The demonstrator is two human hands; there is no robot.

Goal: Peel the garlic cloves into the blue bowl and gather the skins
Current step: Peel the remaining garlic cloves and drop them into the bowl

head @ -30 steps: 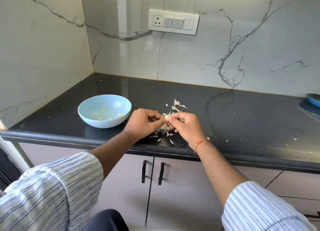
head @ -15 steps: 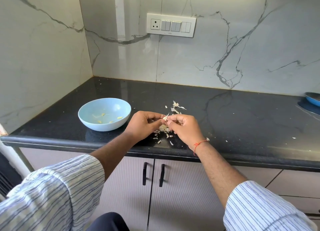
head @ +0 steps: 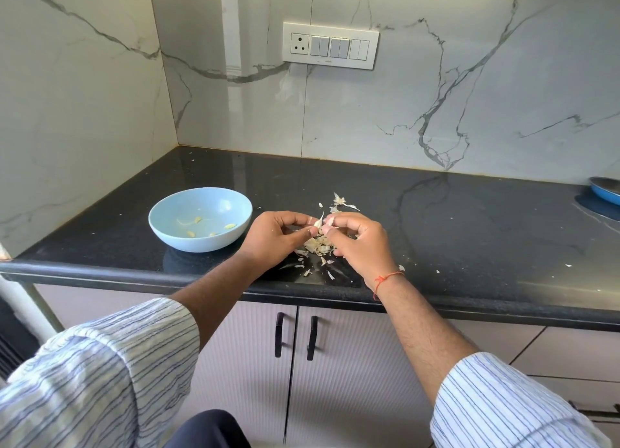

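Counter (head: 469, 232): dark, bare to the right; front edge just under both wrists.
Blue bowl (head: 174, 227): left of hands, 4 peeled cloves (head: 229, 226) inside.
Skins (head: 317, 246): heaped beneath hands.
Left hand (head: 273, 238), right hand (head: 360, 243): together, pinching 1 garlic clove (head: 322, 222); skin flap lifted higher than 0.5 s ago.

Garlic clove (head: 320, 222) mostly hidden between fingers (head: 303, 220); blue pan (head: 605, 194) cut off at right edge.

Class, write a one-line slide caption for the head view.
Both hands, left hand and right hand, peel a garlic clove beside the blue bowl.
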